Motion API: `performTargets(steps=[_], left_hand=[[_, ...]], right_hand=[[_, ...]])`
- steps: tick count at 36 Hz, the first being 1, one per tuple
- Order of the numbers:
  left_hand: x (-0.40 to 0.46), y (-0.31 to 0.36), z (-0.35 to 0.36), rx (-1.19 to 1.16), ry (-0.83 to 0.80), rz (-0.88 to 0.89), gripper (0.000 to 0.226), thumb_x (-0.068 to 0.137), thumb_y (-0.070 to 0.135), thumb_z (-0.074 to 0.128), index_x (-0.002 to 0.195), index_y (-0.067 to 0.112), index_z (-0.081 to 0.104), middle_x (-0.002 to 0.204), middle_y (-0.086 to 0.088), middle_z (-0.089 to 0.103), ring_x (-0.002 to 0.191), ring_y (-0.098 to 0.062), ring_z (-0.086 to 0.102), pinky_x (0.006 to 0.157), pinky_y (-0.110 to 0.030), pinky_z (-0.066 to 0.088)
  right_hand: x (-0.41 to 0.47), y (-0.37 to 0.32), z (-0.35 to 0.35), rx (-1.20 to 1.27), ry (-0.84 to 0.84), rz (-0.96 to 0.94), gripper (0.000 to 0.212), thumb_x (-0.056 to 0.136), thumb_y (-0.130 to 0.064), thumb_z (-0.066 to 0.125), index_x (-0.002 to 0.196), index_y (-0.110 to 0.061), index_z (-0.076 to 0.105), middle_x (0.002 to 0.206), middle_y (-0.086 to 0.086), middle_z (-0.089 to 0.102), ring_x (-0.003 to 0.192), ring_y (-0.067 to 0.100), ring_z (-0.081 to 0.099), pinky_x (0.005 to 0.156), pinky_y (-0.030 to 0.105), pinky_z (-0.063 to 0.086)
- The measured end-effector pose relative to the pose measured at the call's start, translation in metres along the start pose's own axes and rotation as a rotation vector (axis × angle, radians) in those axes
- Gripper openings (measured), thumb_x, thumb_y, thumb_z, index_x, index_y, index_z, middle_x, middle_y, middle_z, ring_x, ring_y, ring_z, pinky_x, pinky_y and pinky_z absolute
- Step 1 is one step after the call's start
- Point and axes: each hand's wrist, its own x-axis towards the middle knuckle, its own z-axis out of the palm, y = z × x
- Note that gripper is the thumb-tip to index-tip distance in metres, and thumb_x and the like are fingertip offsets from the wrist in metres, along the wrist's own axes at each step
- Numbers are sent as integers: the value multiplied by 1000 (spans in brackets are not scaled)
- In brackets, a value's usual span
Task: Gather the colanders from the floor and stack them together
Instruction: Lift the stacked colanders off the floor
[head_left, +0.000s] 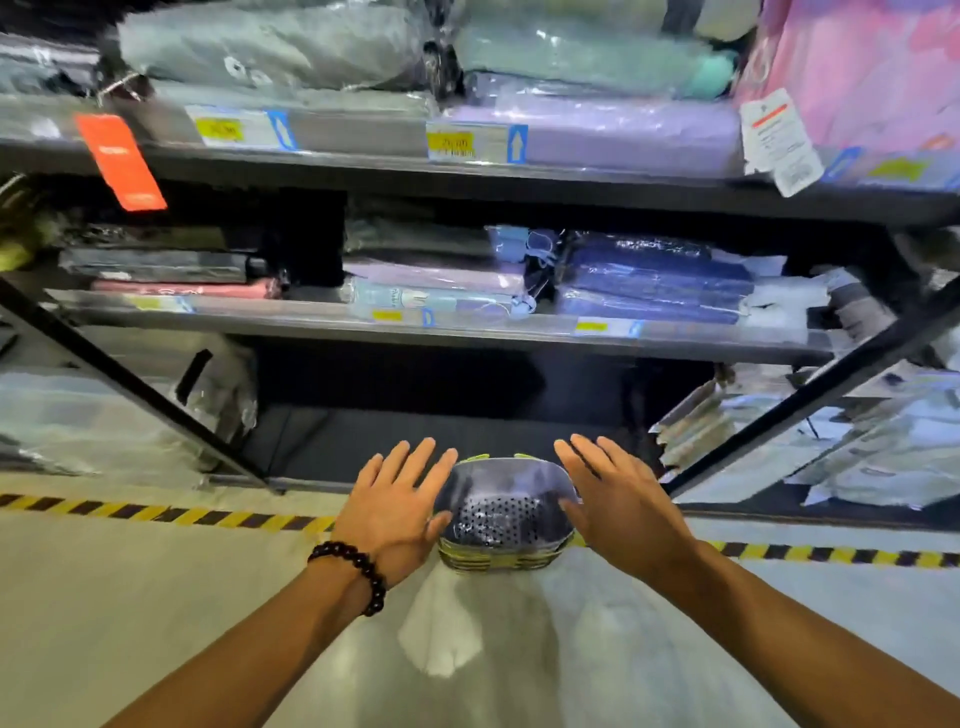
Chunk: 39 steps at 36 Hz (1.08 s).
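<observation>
A stack of nested steel colanders (503, 517) with yellow-green rims stands on the pale floor, right in front of the lowest shelf. The top one shows its perforated bottom and shiny walls. My left hand (402, 499), a dark bead bracelet on its wrist, is spread flat at the stack's left side, thumb by the rim. My right hand (618, 499) is spread at the right side, thumb close to the wall. Both hands have fingers apart and hold nothing. Whether they touch the stack is hard to tell.
A metal shelf rack (467, 332) rises just behind the stack, filled with bagged textiles (649, 280). Its bottom bay (415, 436) is dark. A yellow-black hazard tape (156, 514) runs across the floor. Plastic-wrapped packs (857, 457) lie low at the right, more at the left.
</observation>
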Motion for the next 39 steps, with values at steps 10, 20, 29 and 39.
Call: performTargets(steps=[10,20,29,39], left_hand=[[-10,2,200,-60,-34,-5,76,89,52,54,156,30,24,159,-10,33,139,-36,37,108,-50,37],[-10,-47,406,-20,102,-212,98,84,52,65,159,22,8,163,-9,22,141,-30,34,105,-49,43],[-7,-61,549,53,30,-273,92,86,52,66,157,15,21,162,-12,25,139,-37,37,102,-54,44],[8,-55,612,105,-8,-273,87,84,60,62,150,13,29,155,-13,38,137,-35,41,102,-52,45]], right_hand=[[-17,18,205,21,-53,73,60,91,-46,60,147,-27,49,151,7,49,125,35,55,93,48,54],[-54,67,433,167,48,164,50,78,-38,81,123,-23,64,137,13,51,107,34,67,78,44,60],[-27,104,589,141,199,38,46,90,-36,71,131,-16,61,137,23,53,110,39,58,84,50,57],[-25,122,614,207,240,76,66,91,-43,66,143,-8,48,145,18,53,131,36,50,104,51,48]])
